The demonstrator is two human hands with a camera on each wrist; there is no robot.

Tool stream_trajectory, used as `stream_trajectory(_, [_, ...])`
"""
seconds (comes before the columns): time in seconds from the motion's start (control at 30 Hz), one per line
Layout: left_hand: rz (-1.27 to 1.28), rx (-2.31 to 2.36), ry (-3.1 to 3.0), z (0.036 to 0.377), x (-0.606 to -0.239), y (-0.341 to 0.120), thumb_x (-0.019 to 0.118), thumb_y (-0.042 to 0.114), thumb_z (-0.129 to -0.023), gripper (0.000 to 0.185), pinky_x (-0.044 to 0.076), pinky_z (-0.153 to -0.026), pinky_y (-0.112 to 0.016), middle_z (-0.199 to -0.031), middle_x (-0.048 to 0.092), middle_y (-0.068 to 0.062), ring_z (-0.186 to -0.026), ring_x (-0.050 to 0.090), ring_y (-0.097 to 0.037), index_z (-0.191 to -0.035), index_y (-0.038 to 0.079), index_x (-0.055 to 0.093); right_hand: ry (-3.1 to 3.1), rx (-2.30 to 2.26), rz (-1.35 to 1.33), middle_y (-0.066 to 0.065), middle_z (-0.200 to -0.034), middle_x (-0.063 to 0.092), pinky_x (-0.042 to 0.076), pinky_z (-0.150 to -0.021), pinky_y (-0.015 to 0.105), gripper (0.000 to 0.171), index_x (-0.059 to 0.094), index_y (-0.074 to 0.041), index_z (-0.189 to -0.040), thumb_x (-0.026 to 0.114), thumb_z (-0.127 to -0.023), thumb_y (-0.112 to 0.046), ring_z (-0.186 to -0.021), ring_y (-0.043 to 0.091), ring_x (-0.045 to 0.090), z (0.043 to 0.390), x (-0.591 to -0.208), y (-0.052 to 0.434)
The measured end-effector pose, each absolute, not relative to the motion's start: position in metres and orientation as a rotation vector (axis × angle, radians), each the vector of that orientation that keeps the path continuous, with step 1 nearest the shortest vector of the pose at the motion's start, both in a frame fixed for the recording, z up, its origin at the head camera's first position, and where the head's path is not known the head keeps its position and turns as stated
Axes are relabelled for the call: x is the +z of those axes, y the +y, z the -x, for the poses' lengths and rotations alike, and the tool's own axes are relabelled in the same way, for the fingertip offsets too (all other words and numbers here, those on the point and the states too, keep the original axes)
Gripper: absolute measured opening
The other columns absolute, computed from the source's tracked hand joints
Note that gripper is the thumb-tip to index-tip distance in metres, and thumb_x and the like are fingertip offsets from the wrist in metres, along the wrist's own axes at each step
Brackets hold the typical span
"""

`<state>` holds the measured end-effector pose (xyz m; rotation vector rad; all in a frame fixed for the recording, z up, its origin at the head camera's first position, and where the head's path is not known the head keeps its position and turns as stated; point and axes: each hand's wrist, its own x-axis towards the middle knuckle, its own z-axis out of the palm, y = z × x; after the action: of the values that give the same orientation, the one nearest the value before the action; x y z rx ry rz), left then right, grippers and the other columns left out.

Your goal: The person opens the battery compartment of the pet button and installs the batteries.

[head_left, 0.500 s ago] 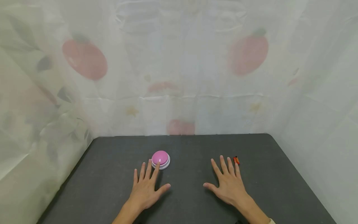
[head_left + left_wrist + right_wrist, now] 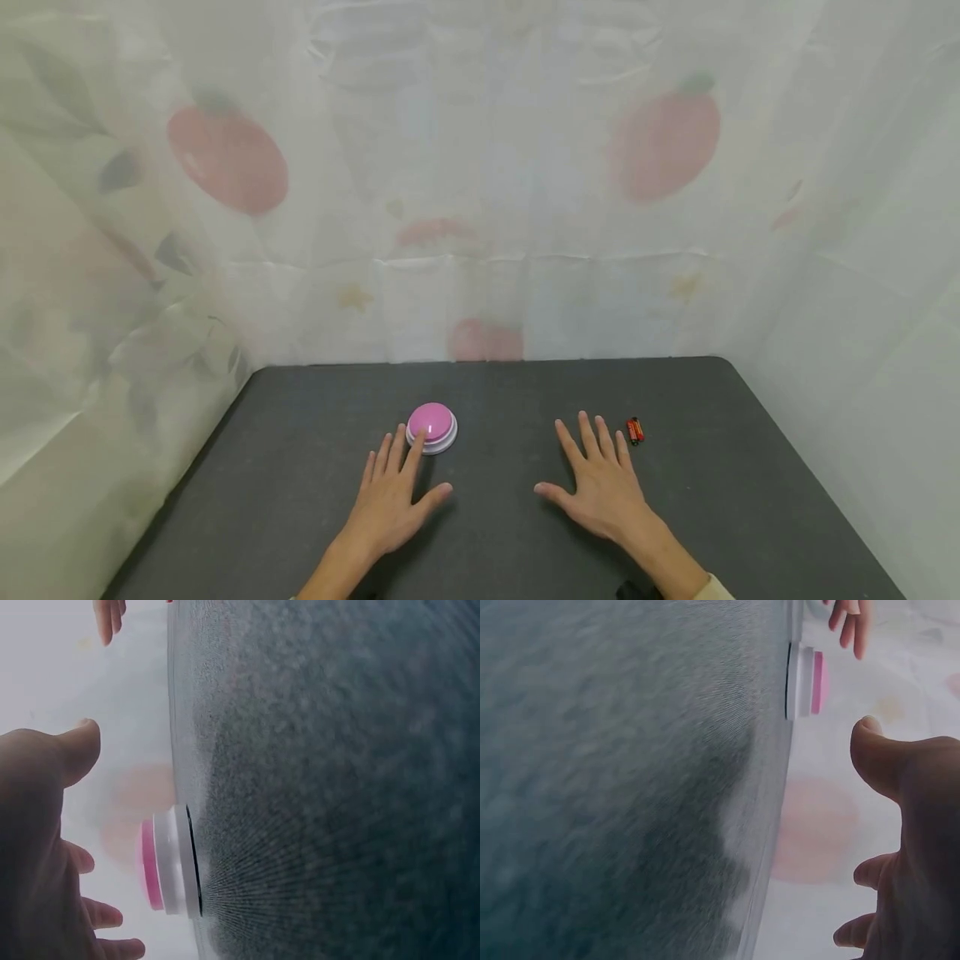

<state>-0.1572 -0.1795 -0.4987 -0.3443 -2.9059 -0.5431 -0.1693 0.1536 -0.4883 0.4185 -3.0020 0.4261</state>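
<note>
pink dome of the push button (image 2: 431, 423) sits on its white base toward the back of the dark table (image 2: 300, 467), untouched as far as i can judge. my left hand (image 2: 390, 500) lies flat with fingers spread and straight — holding nothing — its index fingertip right at the button's near edge, though i cannot tell whether it touches. my right hand (image 2: 600, 487) is flat too, fingers loose and splayed, gripping nothing. just beyond its little finger lies the small red battery (image 2: 634, 430), apart from the hand, not picked up. the left wrist view shows the button (image 2: 169, 862) side-on with my fingers near its top. so by my reckoning nothing is done yet — both things wait where they lie.
</note>
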Motion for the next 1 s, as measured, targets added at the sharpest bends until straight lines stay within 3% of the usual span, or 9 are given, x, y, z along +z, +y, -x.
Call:
stream_trajectory(0.57, [0.308, -0.831, -2.821, 0.17, -0.499, -0.19, 0.063, 0.056, -0.096, 0.085, 0.03, -0.108, -0.067, -0.158, 0.032, -0.028, -0.143, 0.033, -0.05, -0.158, 0.006, 0.034, -2.973, 0.564, -0.473, 0.019, -0.167, 0.017, 0.006, -0.12, 0.06, 0.092, 0.027, -0.018, -0.162, 0.055, -0.092, -0.071, -0.154, 0.04, 0.01, 0.185, -0.481, 0.131])
stream_trajectory(1.0, [0.269, -0.966, -2.798, 0.177, -0.496, -0.198, 0.064, 0.052, -0.097, 0.083, 0.03, -0.106, -0.07, -0.157, 0.033, -0.028, -0.142, 0.032, -0.051, -0.158, 0.004, 0.034, -2.918, 0.607, -0.528, 0.02, -0.164, 0.025, 0.014, -0.119, 0.059, 0.091, 0.03, -0.018, -0.162, 0.054, -0.092, -0.071, -0.153, 0.04, 0.017, 0.195, -0.475, 0.113])
